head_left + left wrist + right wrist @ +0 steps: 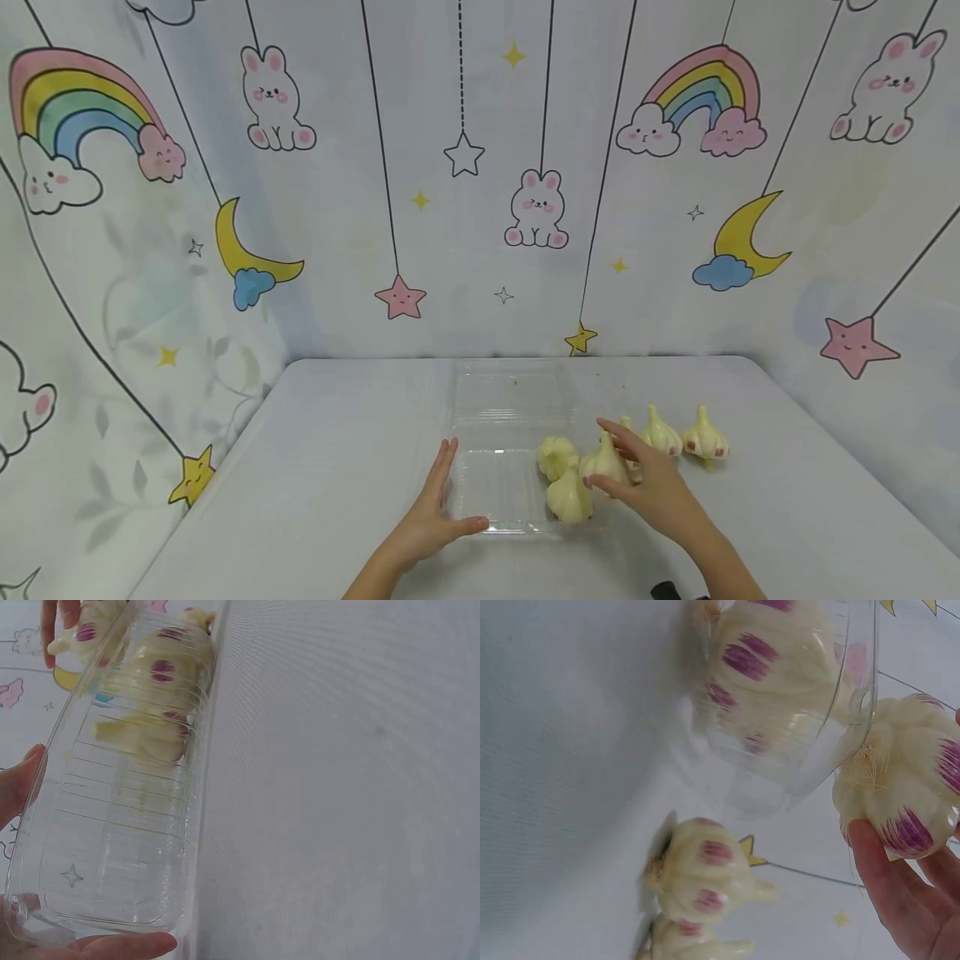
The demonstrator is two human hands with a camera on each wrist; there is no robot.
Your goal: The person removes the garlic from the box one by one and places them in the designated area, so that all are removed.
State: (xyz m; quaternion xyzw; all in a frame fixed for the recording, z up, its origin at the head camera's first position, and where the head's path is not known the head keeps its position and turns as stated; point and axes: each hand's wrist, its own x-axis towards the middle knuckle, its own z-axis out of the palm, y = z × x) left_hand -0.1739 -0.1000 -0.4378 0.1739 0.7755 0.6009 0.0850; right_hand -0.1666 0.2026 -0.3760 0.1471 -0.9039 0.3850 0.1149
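Observation:
A clear plastic clamshell box [495, 492] lies open on the grey table, its lid [510, 400] folded back. Two garlic bulbs [557, 457] [568, 498] sit at the right side of its base. My left hand [459, 487] rests against the box's left front corner, fingers straight along the side and thumb [112, 945] along the front rim. My right hand [596, 454] grips a third garlic bulb [606, 463] [907, 780] just over the box's right edge [832, 742], beside the bulbs inside [772, 667].
More garlic bulbs [662, 435] [705, 437] [705, 877] lie on the table right of the box, behind my right hand. A cartoon-printed backdrop [465, 208] encloses the table at the back and both sides.

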